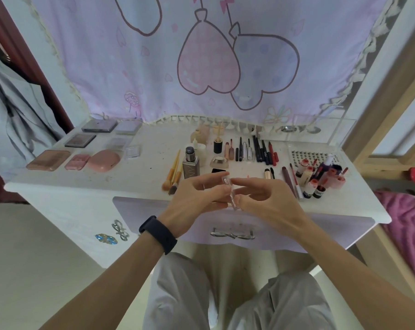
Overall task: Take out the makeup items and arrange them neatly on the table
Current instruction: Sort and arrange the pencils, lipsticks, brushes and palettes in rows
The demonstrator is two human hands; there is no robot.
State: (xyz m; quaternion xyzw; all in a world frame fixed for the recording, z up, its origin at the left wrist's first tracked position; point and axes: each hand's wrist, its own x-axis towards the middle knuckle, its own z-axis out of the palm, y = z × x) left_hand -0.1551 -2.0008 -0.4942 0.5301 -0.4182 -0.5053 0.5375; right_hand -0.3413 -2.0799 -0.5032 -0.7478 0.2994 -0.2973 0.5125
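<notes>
Both hands hold a small clear tube above the front edge of the white dressing table. My left hand grips it from the left, and my right hand pinches it between fingertip and thumb. Laid out on the table are flat palettes and pink compacts at the left, makeup brushes and a square bottle in the middle, a row of dark pencils and liners, and a heap of lip tubes at the right.
A pastel curtain with heart balloons hangs behind the table. The lilac drawer with a metal handle is closed below my hands. A wooden frame and pink cloth lie to the right, grey clothing to the left.
</notes>
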